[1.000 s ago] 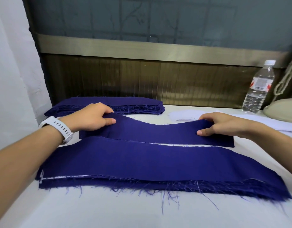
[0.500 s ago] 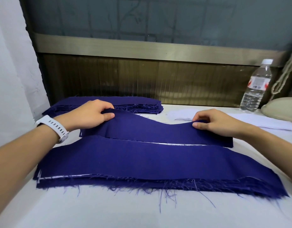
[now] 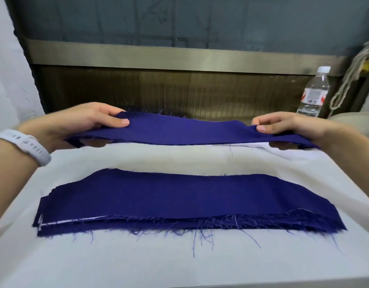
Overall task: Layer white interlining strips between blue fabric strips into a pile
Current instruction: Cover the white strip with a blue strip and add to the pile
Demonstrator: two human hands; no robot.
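Note:
A single blue fabric strip [image 3: 185, 129] hangs stretched in the air above the white table. My left hand [image 3: 86, 119] pinches its left end, thumb on top. My right hand [image 3: 283, 124] pinches its right end the same way. Nearer to me lies the layered pile [image 3: 179, 200] of blue strips with frayed front edges; a thin white interlining edge [image 3: 75, 220] peeks out at its front left. A sliver of white interlining strips [image 3: 256, 144] shows on the table under the lifted strip's right part.
A clear water bottle [image 3: 313, 94] stands at the back right beside a knotted rope [image 3: 349, 80]. A brown ribbed wall panel [image 3: 179, 90] closes the table's far side. White table surface [image 3: 179, 262] lies in front of the pile.
Both hands have lifted the blue strip off the table and pulled it taut in the air. The view has tilted down, so the far stack of blue strips is now hidden behind the lifted strip.

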